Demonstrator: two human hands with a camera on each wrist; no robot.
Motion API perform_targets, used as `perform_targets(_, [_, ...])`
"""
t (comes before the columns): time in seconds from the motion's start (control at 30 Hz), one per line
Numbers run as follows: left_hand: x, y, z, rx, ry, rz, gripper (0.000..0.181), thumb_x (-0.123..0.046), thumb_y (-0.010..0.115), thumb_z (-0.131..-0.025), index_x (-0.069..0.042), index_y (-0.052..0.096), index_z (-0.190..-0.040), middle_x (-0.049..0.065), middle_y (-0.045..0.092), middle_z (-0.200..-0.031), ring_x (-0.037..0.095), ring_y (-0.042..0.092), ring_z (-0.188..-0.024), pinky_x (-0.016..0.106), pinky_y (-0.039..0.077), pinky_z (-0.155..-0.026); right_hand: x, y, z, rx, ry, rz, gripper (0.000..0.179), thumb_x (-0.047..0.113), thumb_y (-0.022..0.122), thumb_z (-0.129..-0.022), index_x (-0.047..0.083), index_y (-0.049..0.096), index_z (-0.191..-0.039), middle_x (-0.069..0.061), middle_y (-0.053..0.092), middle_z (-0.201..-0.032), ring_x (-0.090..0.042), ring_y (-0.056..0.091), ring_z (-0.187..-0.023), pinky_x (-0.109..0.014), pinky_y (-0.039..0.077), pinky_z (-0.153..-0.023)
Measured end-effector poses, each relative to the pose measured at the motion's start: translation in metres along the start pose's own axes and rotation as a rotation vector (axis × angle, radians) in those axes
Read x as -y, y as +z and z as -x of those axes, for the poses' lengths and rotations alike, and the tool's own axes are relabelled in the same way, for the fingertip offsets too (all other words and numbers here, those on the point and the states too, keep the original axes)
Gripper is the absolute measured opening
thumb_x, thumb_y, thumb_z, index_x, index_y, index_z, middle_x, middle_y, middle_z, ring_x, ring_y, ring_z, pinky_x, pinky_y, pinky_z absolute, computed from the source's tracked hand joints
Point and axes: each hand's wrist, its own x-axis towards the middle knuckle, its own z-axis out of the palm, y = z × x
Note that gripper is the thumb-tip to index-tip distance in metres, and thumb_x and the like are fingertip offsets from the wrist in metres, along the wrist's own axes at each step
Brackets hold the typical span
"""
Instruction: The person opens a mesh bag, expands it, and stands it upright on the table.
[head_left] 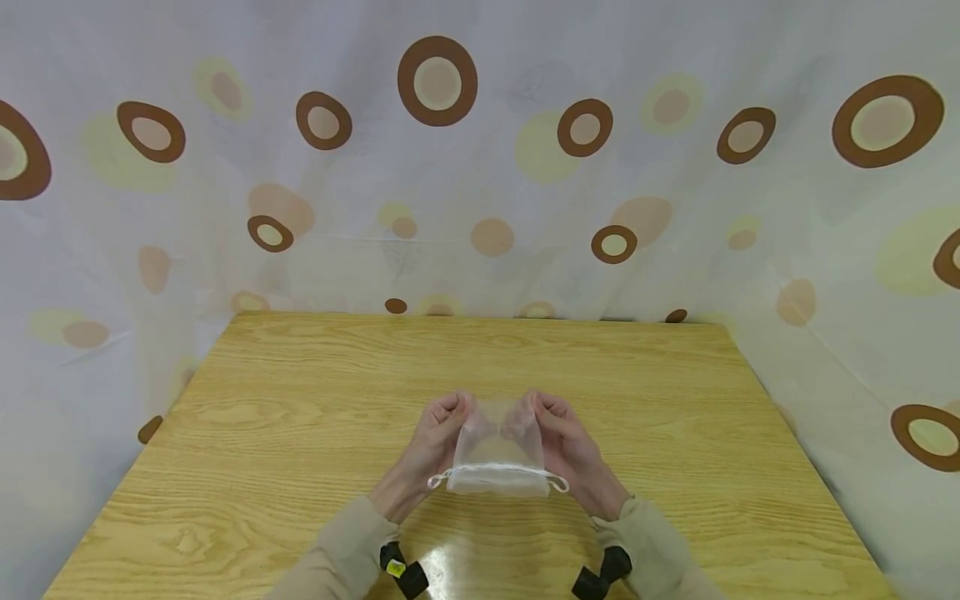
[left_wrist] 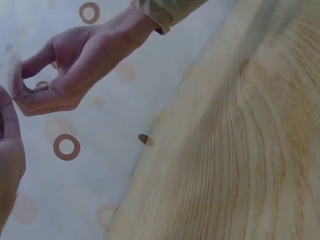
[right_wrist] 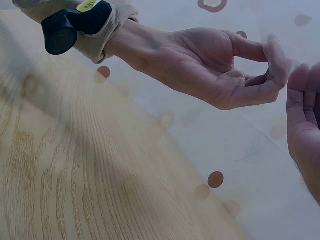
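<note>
A sheer white drawstring pouch (head_left: 497,450) is stretched between my two hands above the table. Its white cord runs across the end nearer me, with a small loop sticking out on each side. My left hand (head_left: 437,437) pinches the far left corner of the pouch between thumb and curled fingers. At the far right corner, my right hand (head_left: 570,442) grips it in the same way. The left wrist view shows my right hand (left_wrist: 90,65) from the side, pinching see-through fabric. In the right wrist view my left hand (right_wrist: 200,65) does likewise. Whether the pouch holds anything cannot be told.
Below the hands lies a wooden table (head_left: 300,375) with a light grain. A pale curtain (head_left: 480,167) with brown and yellow circles hangs behind it and along both sides. Small black devices (head_left: 405,571) are strapped to the wrists over beige sleeves (head_left: 337,542).
</note>
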Motion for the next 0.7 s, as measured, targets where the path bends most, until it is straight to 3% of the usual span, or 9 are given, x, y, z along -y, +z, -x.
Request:
perform_targets(0.13, [0.0012, 0.0036, -0.0012, -0.076, -0.017, 0.015, 0.018, -0.030, 0.056, -0.103, -0.020, 0.063, -0.090, -0.015, 0.066, -0.082, -0.003, 0.061, -0.074, 0.011, 0.052, -0.066, -0.0011, -0.0004, 0.0024, -0.067, -0.001, -0.007, 0.034, 0.007, 0.037, -0.109, 0.005, 0.071, -0.106, 0.001, 0.072, -0.101, -0.009, 0.067, -0.096, -0.022, 0.055, -0.090])
perform_targets(0.3, [0.0019, 0.0057, -0.0024, -0.106, -0.026, 0.023, 0.020, -0.032, 0.055, -0.103, -0.021, 0.063, -0.088, -0.016, 0.064, -0.082, -0.002, 0.060, -0.076, 0.013, 0.053, -0.072, -0.0031, -0.0006, 0.0035, -0.091, 0.002, -0.043, 0.034, 0.008, 0.037, -0.109, 0.005, 0.071, -0.106, 0.001, 0.071, -0.102, -0.009, 0.067, -0.096, -0.022, 0.055, -0.091])
perform_targets(0.5, [0.0010, 0.0060, -0.0021, -0.071, -0.043, 0.094, 0.023, -0.030, 0.053, -0.104, -0.020, 0.066, -0.088, -0.014, 0.067, -0.081, -0.002, 0.061, -0.075, 0.011, 0.050, -0.066, -0.0044, 0.0007, 0.0054, -0.127, 0.045, -0.087, 0.038, 0.009, 0.034, -0.110, 0.006, 0.072, -0.108, 0.001, 0.073, -0.102, -0.009, 0.068, -0.095, -0.020, 0.056, -0.085])
perform_targets(0.7, [0.0010, 0.0046, -0.0026, -0.029, -0.074, 0.235, 0.035, -0.023, 0.038, -0.110, -0.017, 0.069, -0.094, -0.012, 0.068, -0.080, -0.001, 0.061, -0.071, 0.011, 0.049, -0.063, -0.0060, 0.0022, 0.0040, -0.140, 0.074, -0.191, 0.041, 0.007, 0.030, -0.110, 0.003, 0.071, -0.104, -0.002, 0.073, -0.096, -0.009, 0.068, -0.088, -0.020, 0.056, -0.080])
